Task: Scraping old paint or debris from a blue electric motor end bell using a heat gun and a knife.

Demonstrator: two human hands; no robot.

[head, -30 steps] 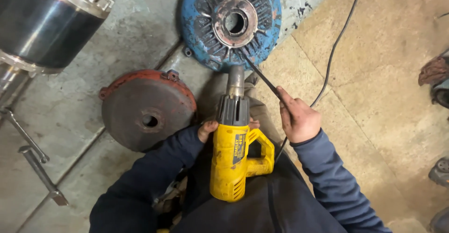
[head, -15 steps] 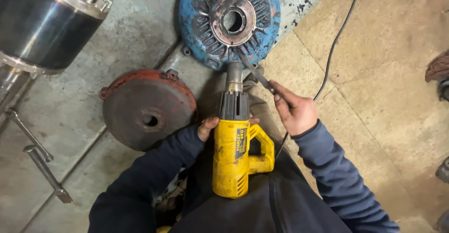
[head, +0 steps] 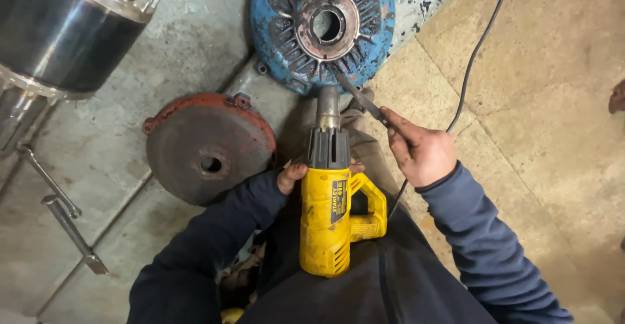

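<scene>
Ideally the yellow plastic heat gun (head: 333,216), lying at the centre of the frame, keeps its metal nozzle aimed at the round blue cast motor cover (head: 323,28) at the top while the thin dark metal scraper (head: 361,99) works the warmed rim gently. The right hand (head: 420,151) is closed around the scraper with the wrist bent inward, and the left hand (head: 293,175) grips the gun body, mostly hidden behind it.

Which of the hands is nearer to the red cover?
Left. The left hand grips the yellow heat gun just right of the red cover. The right hand, holding a thin tool, is beyond the gun.
</scene>
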